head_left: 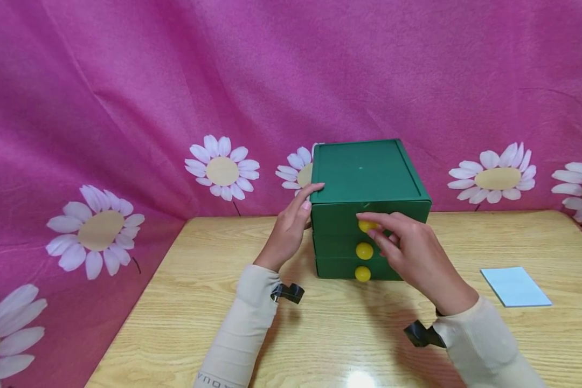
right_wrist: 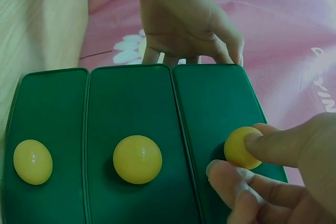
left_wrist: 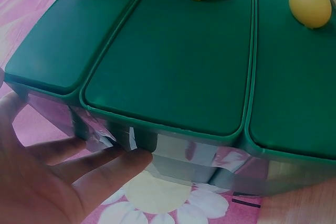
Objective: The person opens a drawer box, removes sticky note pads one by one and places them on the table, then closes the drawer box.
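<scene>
A green three-drawer box stands on the table, each drawer front carrying a round yellow knob. My right hand pinches the top knob between thumb and fingers. Below it are the middle knob and the bottom knob, both untouched. Along the box's left side lies my left hand, its fingers extended against the side wall and one fingertip at the top edge. In the left wrist view, the side wall looks see-through and shiny. All three drawer fronts sit flush with each other.
A light blue square pad lies to the right of the box on the wooden table. Behind the table hangs a magenta cloth printed with white daisies, close to the box's back. Black wrist mounts show at both sleeves.
</scene>
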{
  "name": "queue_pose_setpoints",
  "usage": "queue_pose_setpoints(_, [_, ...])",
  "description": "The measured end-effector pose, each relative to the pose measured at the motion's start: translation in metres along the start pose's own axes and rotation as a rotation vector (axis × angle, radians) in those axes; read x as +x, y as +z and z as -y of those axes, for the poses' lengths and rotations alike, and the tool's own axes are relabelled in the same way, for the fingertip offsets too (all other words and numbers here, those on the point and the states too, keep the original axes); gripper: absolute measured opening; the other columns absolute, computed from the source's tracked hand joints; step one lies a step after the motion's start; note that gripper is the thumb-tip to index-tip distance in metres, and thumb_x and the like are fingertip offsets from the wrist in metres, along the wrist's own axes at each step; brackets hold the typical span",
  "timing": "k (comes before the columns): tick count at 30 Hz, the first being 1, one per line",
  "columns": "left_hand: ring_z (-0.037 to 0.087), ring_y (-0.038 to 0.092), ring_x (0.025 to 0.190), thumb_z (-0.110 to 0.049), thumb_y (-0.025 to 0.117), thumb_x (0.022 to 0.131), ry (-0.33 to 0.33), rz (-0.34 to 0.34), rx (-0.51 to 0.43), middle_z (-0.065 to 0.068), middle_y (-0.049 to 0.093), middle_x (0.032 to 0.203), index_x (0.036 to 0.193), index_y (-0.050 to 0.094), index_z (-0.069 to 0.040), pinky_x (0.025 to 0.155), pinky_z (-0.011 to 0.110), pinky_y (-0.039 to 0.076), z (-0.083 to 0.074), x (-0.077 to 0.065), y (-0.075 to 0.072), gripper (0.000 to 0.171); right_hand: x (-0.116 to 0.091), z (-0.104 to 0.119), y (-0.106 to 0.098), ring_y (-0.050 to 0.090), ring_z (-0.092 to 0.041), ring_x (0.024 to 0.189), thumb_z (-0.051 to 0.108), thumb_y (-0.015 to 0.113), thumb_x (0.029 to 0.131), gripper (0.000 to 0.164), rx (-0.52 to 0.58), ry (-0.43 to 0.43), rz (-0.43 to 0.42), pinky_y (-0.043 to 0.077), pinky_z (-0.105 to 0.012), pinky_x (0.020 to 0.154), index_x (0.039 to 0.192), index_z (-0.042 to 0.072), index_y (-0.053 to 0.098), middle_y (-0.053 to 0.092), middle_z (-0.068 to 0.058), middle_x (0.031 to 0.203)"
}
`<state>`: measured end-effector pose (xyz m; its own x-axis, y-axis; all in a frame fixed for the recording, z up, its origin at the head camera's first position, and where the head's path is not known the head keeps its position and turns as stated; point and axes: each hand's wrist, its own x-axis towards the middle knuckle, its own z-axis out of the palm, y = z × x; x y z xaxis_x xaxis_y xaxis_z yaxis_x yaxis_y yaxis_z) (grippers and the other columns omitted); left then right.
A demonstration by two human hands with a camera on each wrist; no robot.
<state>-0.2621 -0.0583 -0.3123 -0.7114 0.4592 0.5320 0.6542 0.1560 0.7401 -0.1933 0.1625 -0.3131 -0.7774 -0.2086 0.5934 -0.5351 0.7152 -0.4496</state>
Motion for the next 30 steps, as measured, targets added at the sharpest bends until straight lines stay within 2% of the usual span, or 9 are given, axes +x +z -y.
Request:
queue_pose_setpoints(8, [0.014, 0.038, 0.123, -0.017, 0.026, 0.099, -0.003, 0.003, -0.006, 0.003, 0.029, 0.144, 0.137, 0.034, -0.016, 0.086, 0.039, 0.047, 0.0007, 0.0003, 0.0005, 0.039, 0.0002, -0.0003, 0.0001, 0.047, -0.002, 0.051, 0.011, 0.064, 0.083, 0.038, 0.004, 0.010, -0.001, 0.039, -0.021, 0.043, 0.117, 0.027, 0.060, 0.054, 0.009, 0.080])
queue_pose_setpoints(21, [0.017, 0.041, 0.120, -0.017, 0.026, 0.099, 0.001, 0.003, -0.022, 0.005, 0.029, 0.143, 0.137, 0.034, -0.014, 0.085, 0.044, 0.046, 0.0002, -0.0007, 0.0006, 0.039, -0.0002, -0.0017, 0.0021, 0.041, -0.005, 0.051, 0.013, 0.063, 0.084, 0.036, -0.042, -0.011, -0.024, 0.036, -0.021, 0.044, 0.116, 0.028, 0.061, 0.049, 0.010, 0.072])
queue_pose_setpoints(30, [0.017, 0.042, 0.120, -0.017, 0.026, 0.099, -0.003, -0.009, -0.001, 0.004, 0.029, 0.144, 0.137, 0.035, -0.015, 0.084, 0.040, 0.048, -0.0014, -0.0003, 0.0009, 0.039, 0.0007, -0.0023, 0.0020, 0.042, -0.005, 0.052, 0.013, 0.063, 0.084, 0.036, -0.054, -0.016, -0.031, 0.036, -0.021, 0.044, 0.117, 0.029, 0.060, 0.049, 0.010, 0.072])
